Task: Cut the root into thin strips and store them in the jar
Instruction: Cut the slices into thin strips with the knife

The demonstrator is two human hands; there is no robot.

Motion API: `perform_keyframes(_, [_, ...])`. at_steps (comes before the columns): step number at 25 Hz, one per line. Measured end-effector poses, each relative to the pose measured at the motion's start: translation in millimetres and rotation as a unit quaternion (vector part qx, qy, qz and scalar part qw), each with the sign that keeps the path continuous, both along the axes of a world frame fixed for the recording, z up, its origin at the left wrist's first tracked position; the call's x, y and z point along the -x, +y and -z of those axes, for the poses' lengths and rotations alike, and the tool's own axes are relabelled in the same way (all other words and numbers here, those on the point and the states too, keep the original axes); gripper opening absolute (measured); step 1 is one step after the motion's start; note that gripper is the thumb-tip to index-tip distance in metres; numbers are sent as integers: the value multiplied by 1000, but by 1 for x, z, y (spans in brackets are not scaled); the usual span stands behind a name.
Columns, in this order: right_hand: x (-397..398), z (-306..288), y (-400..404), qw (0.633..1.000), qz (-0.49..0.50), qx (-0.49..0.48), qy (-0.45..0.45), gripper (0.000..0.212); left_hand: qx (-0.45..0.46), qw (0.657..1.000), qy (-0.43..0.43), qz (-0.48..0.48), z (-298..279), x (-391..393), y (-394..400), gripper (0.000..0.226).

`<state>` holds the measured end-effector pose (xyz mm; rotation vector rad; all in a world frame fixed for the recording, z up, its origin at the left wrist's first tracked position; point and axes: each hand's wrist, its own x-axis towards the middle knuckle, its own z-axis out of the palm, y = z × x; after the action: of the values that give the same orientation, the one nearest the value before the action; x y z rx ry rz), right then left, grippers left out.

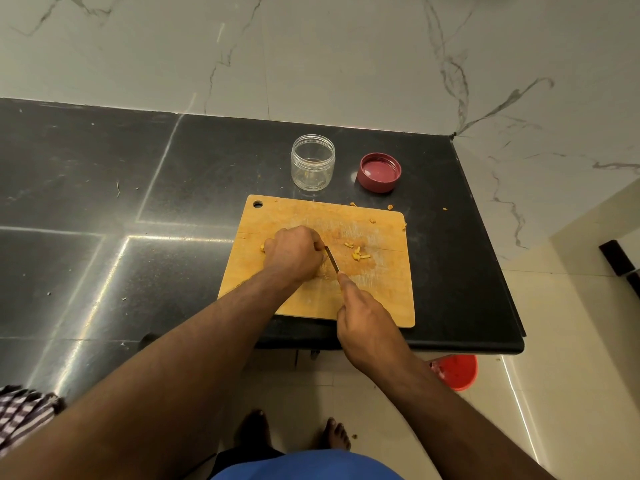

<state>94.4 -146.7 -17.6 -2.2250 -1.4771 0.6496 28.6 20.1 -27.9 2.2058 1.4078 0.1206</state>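
A wooden cutting board (377, 299) lies on the black counter. My left hand (292, 252) is curled over the middle of the board, its fingers bent down onto a piece of root that is hidden beneath them. My right hand (367, 327) grips a knife (332, 260) with the forefinger along its spine; the blade stands just right of my left fingers. Several yellow root strips (356, 255) lie to the right of the blade. A clear jar (312, 162) stands open behind the board, with a few yellow bits inside.
The jar's red lid (379, 172) lies upside down to the right of the jar. Stray root bits (372, 220) lie on the board's far edge and on the counter. The counter's right edge (485, 237) is near. A red bucket (457, 371) stands on the floor below.
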Motion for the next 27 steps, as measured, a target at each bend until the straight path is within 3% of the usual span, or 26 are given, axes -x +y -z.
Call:
perform_keyframes(11, [0, -4, -25, 1000, -4, 14, 18, 55, -14, 1000, 21, -7, -2, -2, -3, 17])
perform_keyframes(16, [-5, -8, -19, 999, 28, -26, 28, 53, -31, 996, 57, 57, -6, 0, 2, 27])
perform_keyframes(24, [-7, -3, -5, 1000, 22, 0, 12, 54, -7, 1000, -4, 4, -2, 6, -2, 23])
perform_keyframes(27, [-8, 0, -5, 995, 55, 3, 85, 51, -21, 1000, 9, 0, -3, 5, -4, 23])
